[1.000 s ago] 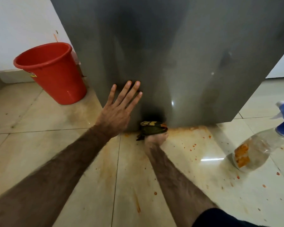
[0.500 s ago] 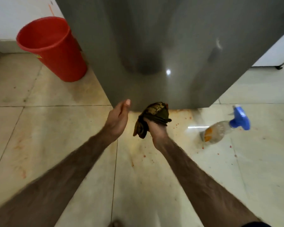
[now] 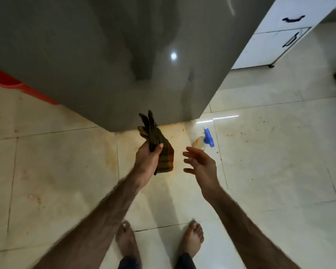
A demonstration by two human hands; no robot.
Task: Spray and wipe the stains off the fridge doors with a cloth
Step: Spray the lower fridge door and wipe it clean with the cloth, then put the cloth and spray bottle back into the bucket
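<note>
Below the bottom edge of the fridge door point(image 3: 109, 61), the left hand point(image 3: 146, 162) grips a crumpled cloth point(image 3: 159, 144), fingers and thumb curled round its middle. That cloth is dark olive with a faint checked weave; one bunched end sticks up in front of the door, the other hangs down past the wrist. Just beside it, apart from the cloth, the right hand point(image 3: 201, 164) is held palm inward with fingers spread and relaxed, holding nothing. Both bare forearms reach forward from the lower corners.

Beyond the right hand a spray bottle point(image 3: 204, 141) lies on its side on the floor point(image 3: 270, 162), clear plastic with a blue trigger head and an orange label too blurred to read. Glossy cream tiles carry orange smears and specks near the door's foot. Smooth grey and shiny, the door reflects a light spot. Two bare feet point(image 3: 193, 238) stand on the tiles. A red bucket point(image 3: 17, 84) shows at the left edge, and a white cabinet point(image 3: 275, 35) with dark handles stands at the upper right.
</note>
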